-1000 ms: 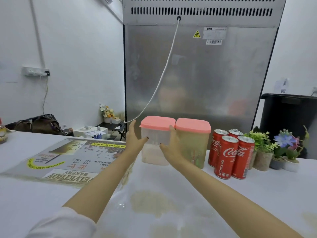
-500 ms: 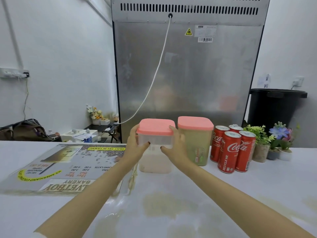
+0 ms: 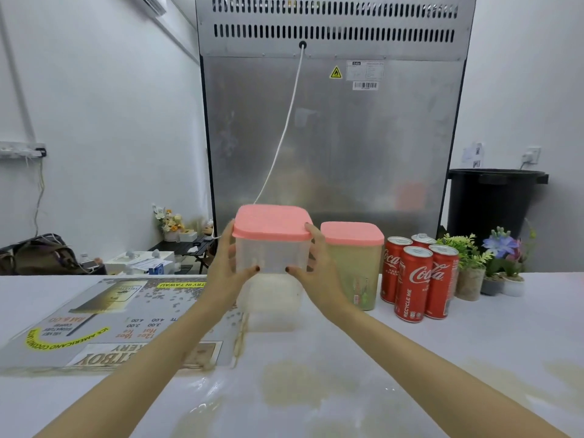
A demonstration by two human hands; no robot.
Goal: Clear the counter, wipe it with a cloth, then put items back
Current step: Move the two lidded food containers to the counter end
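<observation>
Right, L hand (image 3: 226, 273) & R hand (image 3: 316, 273) both grip opposite sides of the pink-lid tub (image 3: 271, 248), thumbs across its front, keeping it upright & steady, seemingly just off the counter (image 3: 410, 358) beside the 2nd tub (image 3: 354, 263), prob to clear space for wiping.

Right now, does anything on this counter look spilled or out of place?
Yes. Yellowish-brown patches stain the white counter near the front, the biggest at centre, another at the far right. The same tint runs along the menu poster's right edge. Cans and plants stand upright.
</observation>
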